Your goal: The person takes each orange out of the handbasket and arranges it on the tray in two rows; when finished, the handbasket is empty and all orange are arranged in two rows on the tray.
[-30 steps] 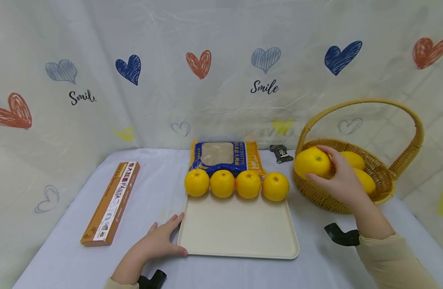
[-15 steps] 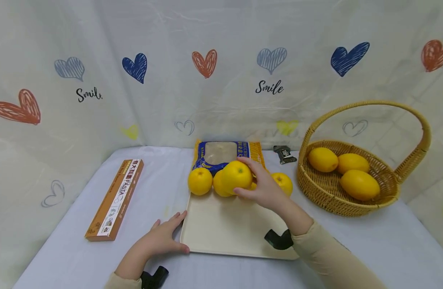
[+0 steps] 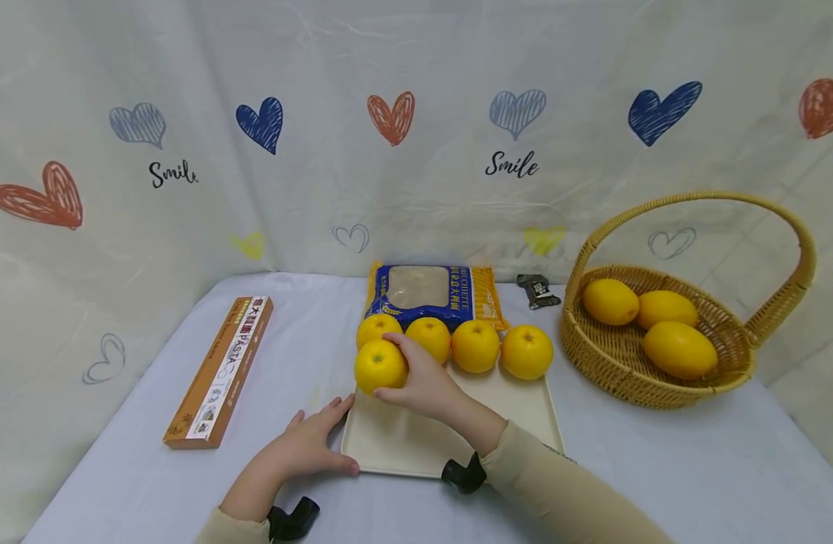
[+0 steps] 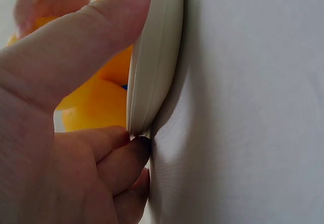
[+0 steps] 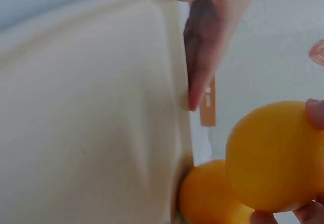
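My right hand grips an orange above the back left part of a cream tray. Along the tray's far edge sits a row of several more oranges; the held one partly covers the leftmost in the head view. That same held orange fills the right side of the right wrist view, fingertips around it. My left hand rests at the tray's left side, thumb at the near corner and fingers stretched along the edge. In the left wrist view the thumb and fingertips touch the tray's rim.
A wicker basket with a tall handle holds three lemons on the right. Behind the oranges lie a blue and yellow pasta bag and a small black packet. A long pasta box lies on the left.
My right hand has carried the orange from over the basket leftward, across the row, to the tray's left end. The left hand has stayed at the tray's edge.
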The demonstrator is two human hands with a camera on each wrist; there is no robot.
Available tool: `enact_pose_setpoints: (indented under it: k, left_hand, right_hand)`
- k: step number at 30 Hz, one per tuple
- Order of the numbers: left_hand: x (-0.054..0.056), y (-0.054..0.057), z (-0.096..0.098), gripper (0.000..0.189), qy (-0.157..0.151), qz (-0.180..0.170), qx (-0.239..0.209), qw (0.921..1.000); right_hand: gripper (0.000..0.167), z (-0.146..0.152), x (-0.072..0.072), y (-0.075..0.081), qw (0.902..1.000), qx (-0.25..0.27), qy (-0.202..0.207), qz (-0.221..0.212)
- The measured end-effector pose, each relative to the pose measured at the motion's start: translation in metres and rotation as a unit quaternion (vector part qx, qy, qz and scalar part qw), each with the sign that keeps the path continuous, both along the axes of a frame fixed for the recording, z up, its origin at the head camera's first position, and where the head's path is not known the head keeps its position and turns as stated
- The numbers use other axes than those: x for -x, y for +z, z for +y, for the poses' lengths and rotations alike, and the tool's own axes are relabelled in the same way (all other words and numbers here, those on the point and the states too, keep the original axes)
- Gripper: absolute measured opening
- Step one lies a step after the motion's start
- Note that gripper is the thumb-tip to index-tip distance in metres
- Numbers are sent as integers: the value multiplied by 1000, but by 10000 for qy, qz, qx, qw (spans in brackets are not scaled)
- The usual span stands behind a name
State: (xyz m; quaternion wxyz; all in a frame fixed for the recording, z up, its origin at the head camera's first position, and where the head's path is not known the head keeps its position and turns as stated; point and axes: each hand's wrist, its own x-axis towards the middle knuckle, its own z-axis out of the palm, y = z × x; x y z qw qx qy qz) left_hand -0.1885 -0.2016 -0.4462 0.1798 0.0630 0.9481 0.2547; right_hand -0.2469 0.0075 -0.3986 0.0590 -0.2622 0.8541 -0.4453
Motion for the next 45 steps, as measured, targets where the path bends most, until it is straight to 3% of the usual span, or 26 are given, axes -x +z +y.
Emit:
enact_pose_setpoints:
  k: [13,32,40,45]
  left_hand:
    - [0,3,0,107,-31,10,-25,10000]
    - [-2,3,0,108,-26,54,-51,10000]
    - [-4,5,1,108,-8,41,-72,10000]
    - [-3,5,1,108,-18,70,-69,10000]
  right_hand:
    - [74,-2,0,-19,9994,-85,-25,-343]
    - [74,-7,0,-29,9982,-485,133,-324]
    - [82,-10,-3,-30,9944,-644,-285,-785]
    - [86,-8,-3,-27,9944,-648,-292,-783]
